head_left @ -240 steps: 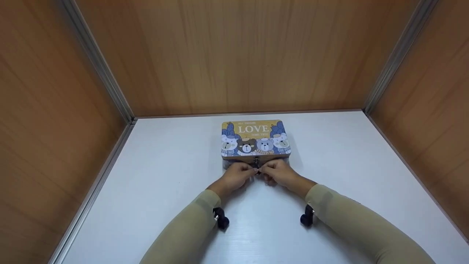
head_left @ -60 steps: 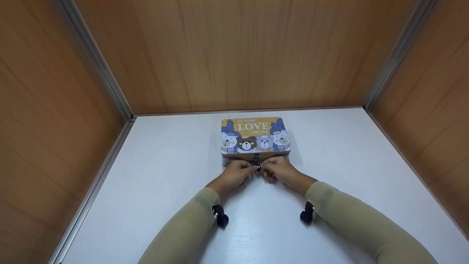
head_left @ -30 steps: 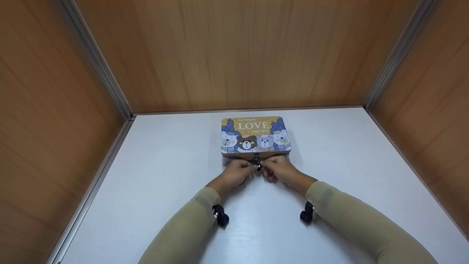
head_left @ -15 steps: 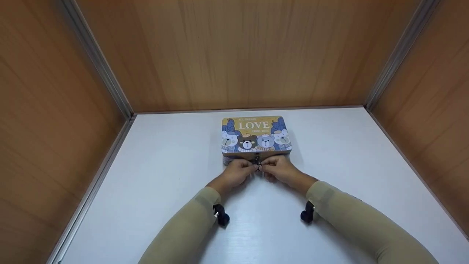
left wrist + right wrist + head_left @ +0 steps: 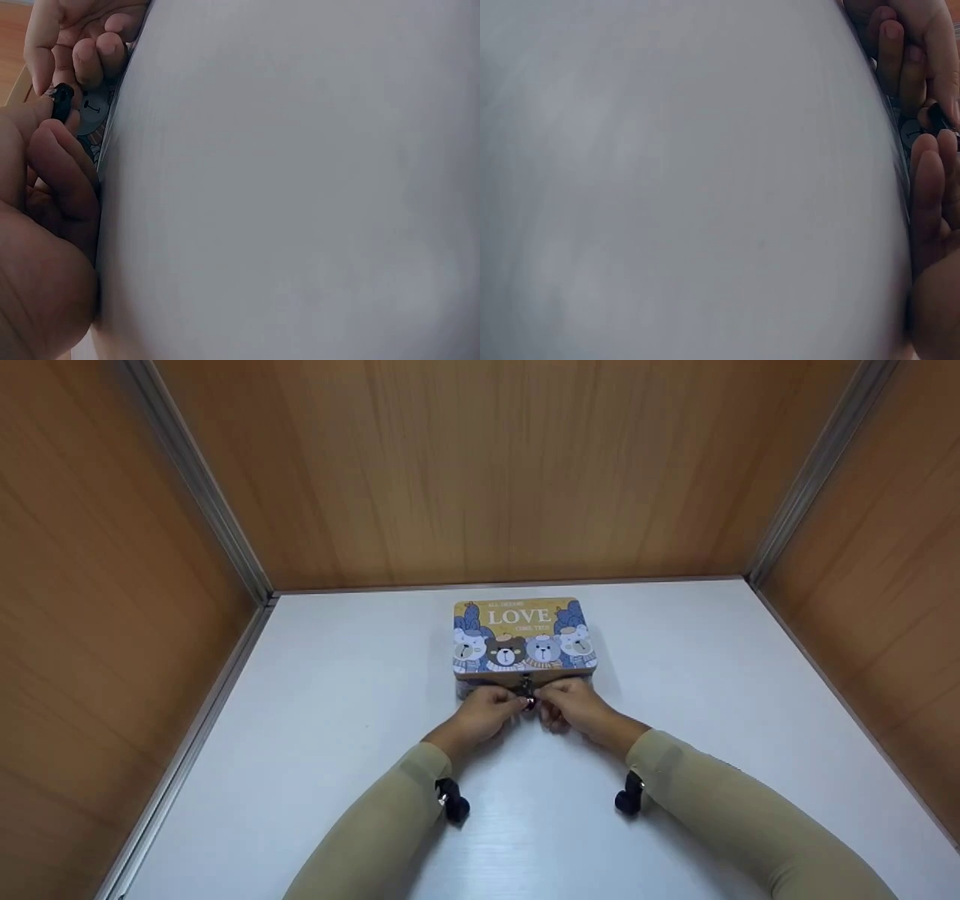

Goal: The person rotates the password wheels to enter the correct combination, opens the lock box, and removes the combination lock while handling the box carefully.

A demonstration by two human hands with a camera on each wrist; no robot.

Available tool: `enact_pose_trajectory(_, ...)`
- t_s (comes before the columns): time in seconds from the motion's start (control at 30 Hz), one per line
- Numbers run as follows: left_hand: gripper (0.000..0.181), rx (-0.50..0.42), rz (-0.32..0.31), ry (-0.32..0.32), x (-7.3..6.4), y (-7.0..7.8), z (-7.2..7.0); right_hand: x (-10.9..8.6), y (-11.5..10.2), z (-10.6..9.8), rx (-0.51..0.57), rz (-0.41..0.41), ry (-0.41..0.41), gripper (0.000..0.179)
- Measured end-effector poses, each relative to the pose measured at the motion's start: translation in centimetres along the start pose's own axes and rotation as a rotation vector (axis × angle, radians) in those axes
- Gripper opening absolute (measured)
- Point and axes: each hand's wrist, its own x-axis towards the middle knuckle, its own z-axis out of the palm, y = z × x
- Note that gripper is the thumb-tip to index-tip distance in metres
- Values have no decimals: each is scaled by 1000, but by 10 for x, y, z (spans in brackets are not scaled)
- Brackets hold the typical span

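A tin box with bears and the word LOVE on its lid stands closed on the white table. From the clasp at its front hangs a small black padlock, also visible as a dark piece in the left wrist view. My left hand pinches the padlock from the left between thumb and finger. From the right, my right hand has thumb and forefinger at the padlock's other side, its remaining fingers curled below. Fingers hide much of the padlock and the box's lower front.
The white table spreads around the box. A wooden back panel and side panels with metal corner strips enclose it. Dark wrist cameras hang below both sleeves.
Both hands stay at the padlock throughout. The right fingertips shift slightly: half a second ago they covered more of the padlock, and now more of it shows. The box stays in place.
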Motion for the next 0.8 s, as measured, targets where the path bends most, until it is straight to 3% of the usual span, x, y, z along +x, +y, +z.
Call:
enact_pose_trajectory(0.23, 29, 14, -1, -1, -1, 1, 0, -1, -2, 0, 20, 1, -9, 26)
enact_pose_trajectory(0.47, 30, 6, -25, -19, -1, 1, -1, -1, -1, 1, -40, -13, 12, 18)
enact_pose_trajectory(0.8, 32, 11, 12, -10, -2, 1, -1, 1, 5, 3, -23, -35, 12, 15)
